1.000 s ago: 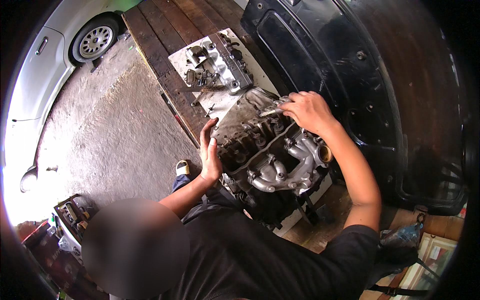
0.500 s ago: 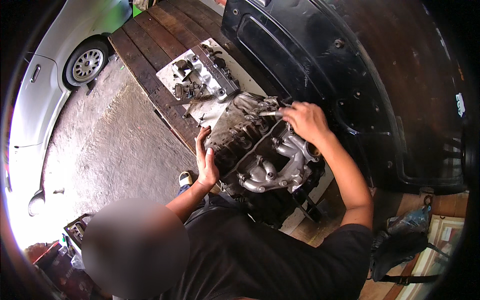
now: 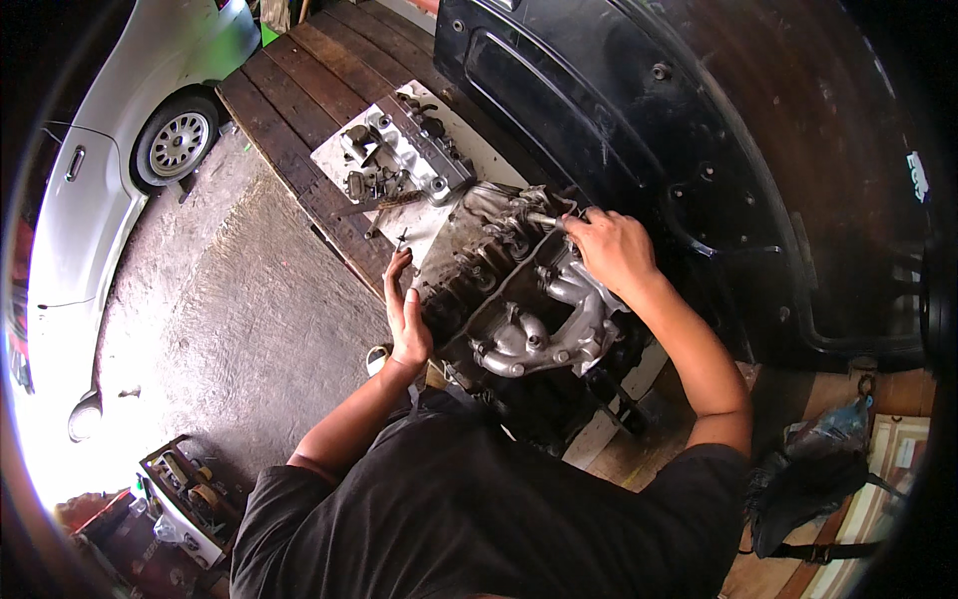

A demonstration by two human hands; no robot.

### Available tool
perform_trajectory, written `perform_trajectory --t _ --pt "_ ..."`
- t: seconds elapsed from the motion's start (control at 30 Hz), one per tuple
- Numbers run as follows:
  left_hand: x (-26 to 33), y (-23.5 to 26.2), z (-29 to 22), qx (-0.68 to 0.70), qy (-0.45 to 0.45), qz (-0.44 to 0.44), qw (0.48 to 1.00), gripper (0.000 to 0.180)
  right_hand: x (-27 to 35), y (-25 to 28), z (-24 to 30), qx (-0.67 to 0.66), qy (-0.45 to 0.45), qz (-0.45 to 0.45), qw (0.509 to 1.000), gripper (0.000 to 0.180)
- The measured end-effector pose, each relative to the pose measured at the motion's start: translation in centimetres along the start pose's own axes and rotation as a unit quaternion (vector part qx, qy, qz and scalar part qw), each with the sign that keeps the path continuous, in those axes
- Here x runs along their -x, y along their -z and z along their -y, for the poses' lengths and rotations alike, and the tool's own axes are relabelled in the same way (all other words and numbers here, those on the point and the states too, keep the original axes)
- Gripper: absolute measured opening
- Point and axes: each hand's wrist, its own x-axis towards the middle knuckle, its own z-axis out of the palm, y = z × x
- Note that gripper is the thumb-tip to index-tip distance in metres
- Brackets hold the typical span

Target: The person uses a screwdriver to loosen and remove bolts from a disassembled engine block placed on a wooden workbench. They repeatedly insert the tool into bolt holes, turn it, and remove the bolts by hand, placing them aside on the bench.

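Observation:
A greasy car engine (image 3: 489, 265) with valve gear showing along its top sits on the bench in front of me. A silver intake manifold (image 3: 544, 344) runs along its right side. My right hand (image 3: 611, 248) is closed around a silver, rod-like tool (image 3: 544, 219), whose tip points left over the far end of the engine. The grip and exact kind of this tool are hidden by the fingers. My left hand (image 3: 405, 317) rests upright against the engine's left edge, fingers stretched out and holding nothing.
Beyond the engine, a silver valve cover (image 3: 414, 155) and small metal parts lie on a white board (image 3: 434, 225) on the wooden bench (image 3: 289, 90). A large black panel (image 3: 619, 150) leans at the right. At lower left is a tool box (image 3: 190, 499); a white car (image 3: 85, 200) stands farther left.
The tool in my right hand has tilted a little, its tip slightly higher. My left hand stays at the engine's edge. My head view has shifted slightly, showing more of the tool box.

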Motion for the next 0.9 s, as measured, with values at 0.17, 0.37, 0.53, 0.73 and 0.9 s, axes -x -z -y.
perform_trajectory --t 0.17,0.37,0.53,0.73,0.9 --pt "0.2 -0.2 -0.1 -0.008 -0.007 -0.001 1.0 0.057 0.3 0.8 -0.7 0.006 0.022 0.031 0.999 0.016" --pt "0.1 -0.2 0.3 -0.034 -0.015 -0.004 0.999 0.055 -3.4 -0.2 -1.4 -0.032 0.019 -0.058 0.998 0.015" --pt "0.3 -0.1 0.3 -0.036 -0.013 -0.019 0.999 0.054 -1.6 2.0 -2.3 -0.12 -0.017 -0.017 0.992 0.022" --pt "0.2 -0.1 0.7 -0.051 -0.023 -0.032 0.998 0.052 0.0 -0.3 -2.2 -0.108 -0.065 -0.057 0.99 0.021" --pt "0.2 -0.3 0.9 -0.063 -0.023 -0.049 0.997 0.052 3.7 3.7 -1.5 -0.2 -0.065 -0.025 0.977 0.025"
